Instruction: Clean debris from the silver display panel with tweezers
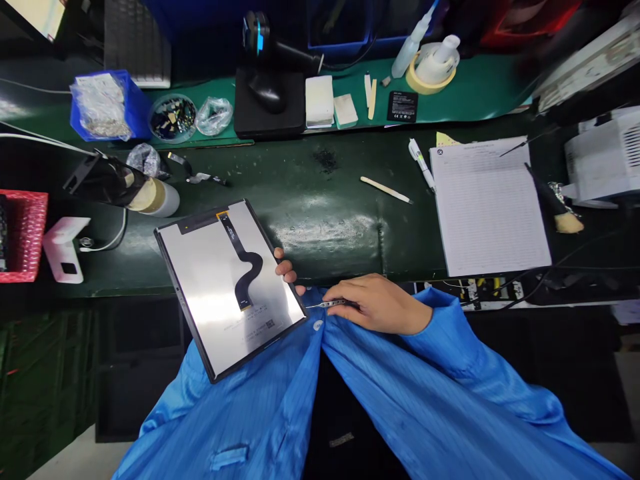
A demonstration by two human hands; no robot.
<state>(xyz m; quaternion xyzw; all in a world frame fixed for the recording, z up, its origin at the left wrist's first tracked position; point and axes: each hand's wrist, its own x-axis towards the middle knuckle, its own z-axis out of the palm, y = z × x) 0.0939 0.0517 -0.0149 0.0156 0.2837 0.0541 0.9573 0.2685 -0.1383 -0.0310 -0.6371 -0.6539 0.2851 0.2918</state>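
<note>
A tablet display panel [200,287], silvery back up, is tilted at the bench's near edge, partly over my lap. A black flex cable [243,270] curves down its back from an orange-edged connector at the top. My left hand [285,268] grips the panel from underneath; only its fingertips show, curled at the right edge. Most of that hand is hidden by the panel. My right hand [383,305] is closed around a pair of metal tweezers [327,304], their tip close to the panel's lower right corner. Whether the tip touches the panel I cannot tell.
A wooden stick [386,189], a marker pen [421,164] and a printed sheet [493,213] lie on the bench [330,233]. A brush [563,207] is at the right. Left stand a tape roll [155,197] and a white bracket [64,250]. Behind is a blue bin [133,100].
</note>
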